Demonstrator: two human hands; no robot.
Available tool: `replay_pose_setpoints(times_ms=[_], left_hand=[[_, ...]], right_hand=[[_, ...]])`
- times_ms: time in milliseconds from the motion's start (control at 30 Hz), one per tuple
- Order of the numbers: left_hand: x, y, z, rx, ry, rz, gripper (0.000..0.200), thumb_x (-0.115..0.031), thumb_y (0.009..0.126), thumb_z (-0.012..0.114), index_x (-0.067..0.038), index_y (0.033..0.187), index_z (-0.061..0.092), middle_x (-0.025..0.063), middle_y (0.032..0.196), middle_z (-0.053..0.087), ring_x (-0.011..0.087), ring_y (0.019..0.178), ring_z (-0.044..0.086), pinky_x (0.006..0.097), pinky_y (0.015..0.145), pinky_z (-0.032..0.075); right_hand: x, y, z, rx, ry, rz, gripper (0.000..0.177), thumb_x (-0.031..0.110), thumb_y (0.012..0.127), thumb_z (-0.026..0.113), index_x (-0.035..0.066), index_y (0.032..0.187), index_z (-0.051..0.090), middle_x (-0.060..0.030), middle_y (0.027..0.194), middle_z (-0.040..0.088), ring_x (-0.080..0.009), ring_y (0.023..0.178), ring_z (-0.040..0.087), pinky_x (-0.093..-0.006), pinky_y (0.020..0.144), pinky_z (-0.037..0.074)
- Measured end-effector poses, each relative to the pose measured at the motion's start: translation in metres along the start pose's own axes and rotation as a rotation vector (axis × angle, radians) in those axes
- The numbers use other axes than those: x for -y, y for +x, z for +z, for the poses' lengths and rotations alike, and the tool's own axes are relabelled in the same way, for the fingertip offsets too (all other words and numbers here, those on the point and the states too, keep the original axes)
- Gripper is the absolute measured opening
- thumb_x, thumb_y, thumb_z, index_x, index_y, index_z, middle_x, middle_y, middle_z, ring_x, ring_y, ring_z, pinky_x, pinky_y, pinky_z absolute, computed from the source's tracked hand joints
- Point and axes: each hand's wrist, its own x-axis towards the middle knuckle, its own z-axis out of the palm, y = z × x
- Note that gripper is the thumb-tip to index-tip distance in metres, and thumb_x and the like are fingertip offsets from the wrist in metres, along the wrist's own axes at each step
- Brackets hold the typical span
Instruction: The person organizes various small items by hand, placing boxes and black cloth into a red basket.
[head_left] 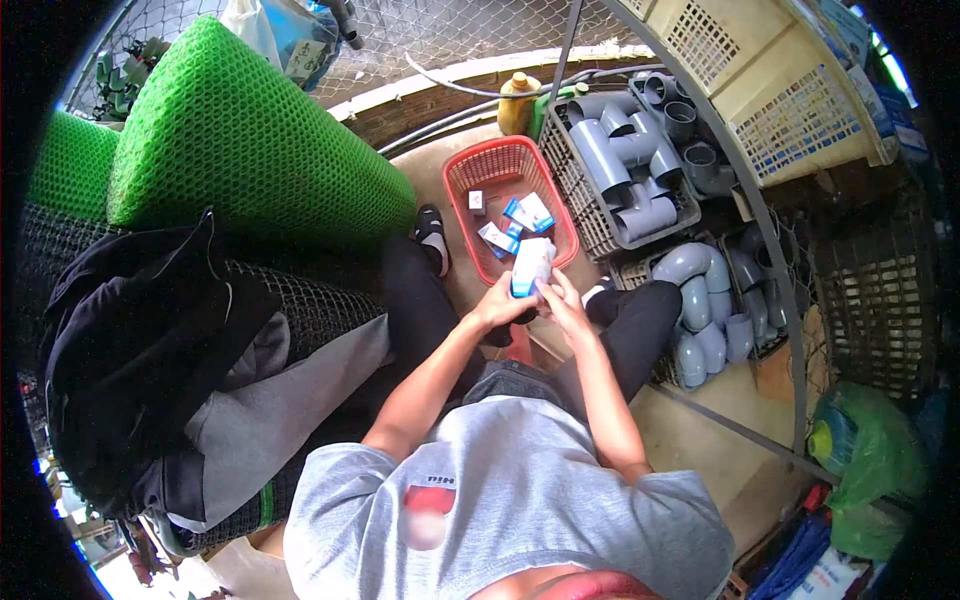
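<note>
Over the near end of a red plastic basket (462, 160), my left hand (496, 303) is closed around a small white-and-blue box (530, 268). Something whitish covers its far end; I cannot make out whether it is a wrapper. My right hand (566, 305) pinches the box's near right side with bent fingers. Several small cartons lie loose in the basket: a white one (476, 201) at the left and blue-and-white ones (536, 211) near the middle. Both hands are between my knees.
A green mesh roll (250, 150) stands at the left, with a black jacket (140, 340) below it. Crates of grey pipe fittings (635, 150) are at the right, beside a cream crate (790, 120). A yellow bottle (516, 105) stands behind the basket.
</note>
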Motion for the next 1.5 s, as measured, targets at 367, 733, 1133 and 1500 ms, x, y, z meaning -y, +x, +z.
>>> replay_pose_setpoints(times_ms=[367,733,1133,1500], left_hand=[[-0.082,-0.029,0.013,-0.506,-0.322,0.102,0.057,-0.002,0.086,0.07,-0.006,0.139,0.05,0.0099,0.128,0.062,0.0208,0.122,0.059,0.0349,0.105,0.048],[-0.135,-0.045,0.017,-0.309,0.822,0.816,0.056,-0.018,0.086,0.072,-0.019,0.142,0.063,0.0121,0.159,0.046,0.0384,0.151,0.034,0.0627,0.124,0.017],[-0.132,-0.049,-0.042,-0.295,0.604,0.561,0.057,0.012,0.082,0.06,-0.007,0.137,0.063,0.0197,0.144,0.058,0.0387,0.127,0.062,0.0428,0.103,0.054],[-0.118,-0.075,0.059,-0.268,0.278,0.444,0.054,0.005,0.09,0.053,0.0,0.144,0.058,0.0259,0.148,0.056,0.0374,0.139,0.054,0.042,0.115,0.042]], right_hand=[[-0.013,0.052,-0.032,-0.186,0.816,-0.079,0.036,0.038,0.102,0.062,0.007,0.119,0.058,-0.0111,0.115,0.067,-0.0254,0.108,0.068,-0.0439,0.096,0.056],[0.04,-0.001,0.035,-0.019,0.852,-0.045,0.047,0.044,0.108,0.044,0.01,0.138,0.059,-0.0114,0.135,0.065,-0.0265,0.123,0.064,-0.0445,0.107,0.052],[0.035,-0.026,0.036,-0.091,1.004,0.006,0.035,0.04,0.104,0.052,0.01,0.122,0.059,-0.01,0.116,0.07,-0.0275,0.106,0.071,-0.0477,0.09,0.061],[0.043,0.015,0.024,-0.646,0.658,-0.228,0.065,0.052,0.097,0.068,0.006,0.138,0.047,-0.0128,0.123,0.063,-0.0264,0.101,0.067,-0.0414,0.085,0.058]])
